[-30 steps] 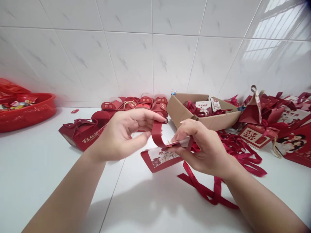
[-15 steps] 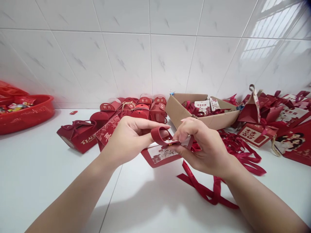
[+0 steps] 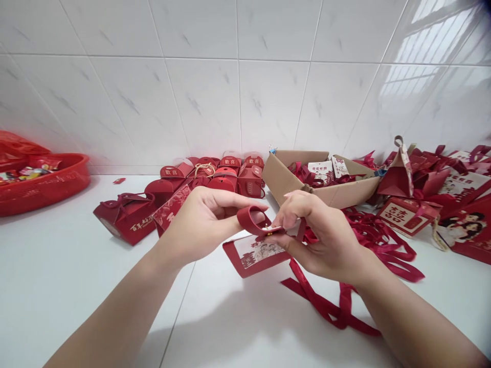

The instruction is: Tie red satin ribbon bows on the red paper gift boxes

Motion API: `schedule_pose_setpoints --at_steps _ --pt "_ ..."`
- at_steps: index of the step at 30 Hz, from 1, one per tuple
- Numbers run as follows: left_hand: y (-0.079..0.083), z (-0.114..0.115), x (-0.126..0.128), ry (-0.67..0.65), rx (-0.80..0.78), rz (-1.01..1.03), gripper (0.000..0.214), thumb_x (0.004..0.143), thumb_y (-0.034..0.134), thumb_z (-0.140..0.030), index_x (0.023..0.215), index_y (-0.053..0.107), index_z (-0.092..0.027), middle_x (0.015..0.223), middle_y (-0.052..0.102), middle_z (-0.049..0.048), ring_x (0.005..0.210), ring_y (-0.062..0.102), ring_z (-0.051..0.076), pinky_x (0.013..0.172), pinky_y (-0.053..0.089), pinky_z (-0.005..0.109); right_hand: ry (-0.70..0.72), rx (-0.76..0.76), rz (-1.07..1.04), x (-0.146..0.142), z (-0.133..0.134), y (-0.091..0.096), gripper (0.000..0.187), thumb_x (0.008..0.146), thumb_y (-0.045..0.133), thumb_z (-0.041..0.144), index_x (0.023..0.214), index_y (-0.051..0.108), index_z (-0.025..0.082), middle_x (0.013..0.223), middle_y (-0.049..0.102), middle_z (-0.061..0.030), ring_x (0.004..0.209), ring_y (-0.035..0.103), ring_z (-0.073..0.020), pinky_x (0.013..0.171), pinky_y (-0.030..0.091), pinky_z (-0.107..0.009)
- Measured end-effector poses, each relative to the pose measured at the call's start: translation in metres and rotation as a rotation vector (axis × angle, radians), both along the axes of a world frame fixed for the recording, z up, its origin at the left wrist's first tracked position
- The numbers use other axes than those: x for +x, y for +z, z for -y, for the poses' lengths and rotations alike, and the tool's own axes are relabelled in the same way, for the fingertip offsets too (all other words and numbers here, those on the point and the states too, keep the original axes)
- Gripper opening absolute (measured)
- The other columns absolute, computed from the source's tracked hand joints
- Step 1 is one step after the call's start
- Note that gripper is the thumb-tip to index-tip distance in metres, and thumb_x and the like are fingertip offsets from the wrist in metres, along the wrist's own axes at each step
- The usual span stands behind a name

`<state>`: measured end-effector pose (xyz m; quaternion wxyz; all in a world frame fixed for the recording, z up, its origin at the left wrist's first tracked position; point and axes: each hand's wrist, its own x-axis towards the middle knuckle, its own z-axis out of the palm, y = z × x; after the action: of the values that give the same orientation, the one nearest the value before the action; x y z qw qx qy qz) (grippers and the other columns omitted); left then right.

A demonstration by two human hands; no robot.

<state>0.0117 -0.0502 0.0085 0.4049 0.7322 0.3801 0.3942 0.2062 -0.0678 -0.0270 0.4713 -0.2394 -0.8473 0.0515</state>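
Between my hands, above the white surface, hangs a red and white gift box (image 3: pixel 259 255) with printed figures on its side and a curled red handle strap (image 3: pixel 248 220) on top. My left hand (image 3: pixel 209 217) pinches the looped strap between thumb and fingers. On the other side, my right hand (image 3: pixel 312 232) grips the top edge of the box by a small gold fastener (image 3: pixel 270 233). The fingertips of the right hand partly cover the box's top. Loose dark red ribbon (image 3: pixel 333 309) lies on the surface below the right hand.
Several finished red boxes (image 3: pixel 251 176) stand by the tiled wall, with another box (image 3: pixel 128 217) at the left. A red basin (image 3: pixel 57 179) of sweets is far left. An open cardboard box (image 3: pixel 333 194) sits behind my right hand; boxes and ribbons (image 3: pixel 397 255) crowd the right.
The box's lower part has swung slightly downward between my hands. Both hands keep their hold, and the whole view has shifted a little.
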Motion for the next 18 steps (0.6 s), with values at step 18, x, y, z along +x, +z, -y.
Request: schedule_pose_setpoints --at_steps 18 --pt "-0.011 -0.009 -0.004 -0.27 0.068 -0.02 0.025 0.07 0.064 -0.008 0.092 0.062 -0.019 0.09 0.064 0.0047 0.082 0.063 0.018 0.062 0.054 0.025 -0.12 0.247 0.053 0.003 -0.012 -0.009 0.028 0.076 0.048 -0.003 0.083 0.039 0.022 0.073 0.051 0.0051 0.067 0.053 -0.0085 0.094 0.039 -0.035"
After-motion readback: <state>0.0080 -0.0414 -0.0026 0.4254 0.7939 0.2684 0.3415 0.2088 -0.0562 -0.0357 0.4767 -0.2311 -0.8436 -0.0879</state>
